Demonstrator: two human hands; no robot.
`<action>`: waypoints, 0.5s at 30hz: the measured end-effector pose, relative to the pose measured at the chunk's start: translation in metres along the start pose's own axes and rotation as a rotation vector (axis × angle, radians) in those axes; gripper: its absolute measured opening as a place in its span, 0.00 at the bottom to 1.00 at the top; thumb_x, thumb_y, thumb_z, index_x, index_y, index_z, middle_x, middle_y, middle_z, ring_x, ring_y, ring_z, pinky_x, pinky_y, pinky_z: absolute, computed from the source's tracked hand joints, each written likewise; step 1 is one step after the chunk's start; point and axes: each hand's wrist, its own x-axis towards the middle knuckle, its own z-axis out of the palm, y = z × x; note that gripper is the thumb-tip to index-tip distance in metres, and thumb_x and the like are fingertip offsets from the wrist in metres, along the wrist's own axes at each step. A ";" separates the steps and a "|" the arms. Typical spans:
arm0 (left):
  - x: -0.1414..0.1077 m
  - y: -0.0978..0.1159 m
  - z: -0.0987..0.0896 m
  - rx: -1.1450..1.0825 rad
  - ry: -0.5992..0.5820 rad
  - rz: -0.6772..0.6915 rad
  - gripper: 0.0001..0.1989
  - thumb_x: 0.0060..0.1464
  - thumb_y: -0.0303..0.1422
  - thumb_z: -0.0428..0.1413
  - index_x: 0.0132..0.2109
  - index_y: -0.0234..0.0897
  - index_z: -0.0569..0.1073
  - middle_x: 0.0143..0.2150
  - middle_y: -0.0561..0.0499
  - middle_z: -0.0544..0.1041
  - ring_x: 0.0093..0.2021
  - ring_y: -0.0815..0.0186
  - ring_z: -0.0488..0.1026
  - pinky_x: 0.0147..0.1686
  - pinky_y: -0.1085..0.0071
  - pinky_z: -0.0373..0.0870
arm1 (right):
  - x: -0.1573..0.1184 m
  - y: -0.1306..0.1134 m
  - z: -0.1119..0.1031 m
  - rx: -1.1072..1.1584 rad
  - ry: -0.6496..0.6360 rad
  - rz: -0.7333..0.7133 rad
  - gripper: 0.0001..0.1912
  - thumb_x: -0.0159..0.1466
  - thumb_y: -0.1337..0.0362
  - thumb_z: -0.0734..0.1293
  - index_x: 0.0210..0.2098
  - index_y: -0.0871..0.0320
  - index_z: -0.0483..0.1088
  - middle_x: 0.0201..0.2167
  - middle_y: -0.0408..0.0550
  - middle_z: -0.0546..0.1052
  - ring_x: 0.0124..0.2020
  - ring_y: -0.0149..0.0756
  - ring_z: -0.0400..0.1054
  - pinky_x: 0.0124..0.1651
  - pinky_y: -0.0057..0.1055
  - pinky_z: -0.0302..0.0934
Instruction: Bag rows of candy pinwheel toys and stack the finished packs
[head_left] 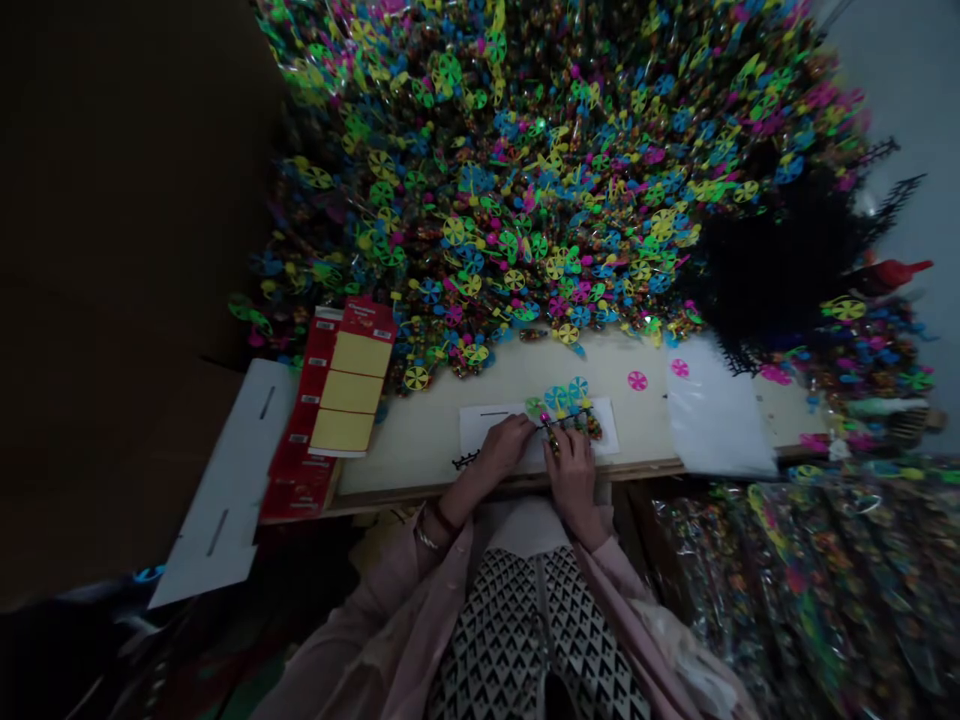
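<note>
A white card (472,425) with a slot lies near the table's front edge under both hands. My left hand (508,443) pinches a thin black toothed strip (466,460), whose one end sticks out to the left and which also shows between the hands. My right hand (573,462) is closed with its fingers over a few small pinwheel toys (595,428) lined up along the strip. Their blue and green wheels (577,387) point away from me. My fingers partly hide the toys' bodies.
A large heap of pinwheel toys (510,240) covers the back of the table (420,430). Red and yellow printed cards (349,375) are stacked at left beside a white slotted board (225,480). Black strips (780,250) and a plastic bag (716,420) lie at right, with bagged toys (810,580) below.
</note>
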 end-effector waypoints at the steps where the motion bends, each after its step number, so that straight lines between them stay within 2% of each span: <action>1: 0.000 -0.001 0.001 0.007 0.001 0.003 0.13 0.62 0.28 0.45 0.46 0.37 0.74 0.45 0.44 0.75 0.48 0.62 0.69 0.49 0.70 0.66 | 0.000 0.000 0.001 0.000 -0.005 -0.011 0.16 0.68 0.63 0.59 0.54 0.56 0.66 0.42 0.57 0.71 0.46 0.44 0.67 0.48 0.43 0.64; 6: 0.005 -0.007 0.003 0.061 -0.038 0.049 0.14 0.62 0.27 0.45 0.44 0.35 0.75 0.43 0.44 0.75 0.46 0.62 0.70 0.46 0.70 0.67 | -0.005 0.004 0.006 -0.037 0.052 -0.107 0.17 0.68 0.65 0.58 0.54 0.56 0.66 0.39 0.56 0.70 0.42 0.44 0.67 0.43 0.40 0.63; 8: 0.006 -0.010 0.002 0.061 -0.050 0.082 0.13 0.62 0.26 0.45 0.45 0.36 0.74 0.43 0.45 0.75 0.46 0.62 0.70 0.46 0.70 0.67 | -0.005 0.004 -0.002 -0.082 0.009 -0.126 0.16 0.68 0.63 0.58 0.52 0.54 0.68 0.40 0.57 0.71 0.42 0.45 0.66 0.42 0.41 0.62; 10: 0.005 -0.013 0.000 0.060 -0.041 0.095 0.14 0.61 0.26 0.46 0.47 0.38 0.74 0.45 0.46 0.75 0.46 0.63 0.70 0.45 0.70 0.67 | 0.008 0.005 -0.017 -0.080 -0.055 -0.160 0.13 0.67 0.59 0.60 0.48 0.51 0.71 0.41 0.56 0.72 0.42 0.46 0.65 0.44 0.43 0.60; 12: 0.002 -0.016 -0.002 0.069 -0.039 0.083 0.14 0.60 0.25 0.47 0.47 0.37 0.74 0.44 0.46 0.75 0.45 0.63 0.71 0.44 0.70 0.68 | 0.039 0.008 -0.029 -0.037 -0.090 -0.202 0.11 0.66 0.57 0.61 0.43 0.51 0.73 0.40 0.53 0.73 0.43 0.45 0.65 0.47 0.43 0.58; 15: -0.004 -0.018 -0.006 0.066 -0.040 0.054 0.14 0.61 0.25 0.46 0.46 0.36 0.75 0.43 0.45 0.76 0.46 0.63 0.71 0.44 0.70 0.68 | 0.124 0.017 -0.026 -0.007 -0.095 -0.190 0.13 0.68 0.60 0.57 0.42 0.54 0.73 0.39 0.51 0.75 0.45 0.43 0.64 0.51 0.42 0.56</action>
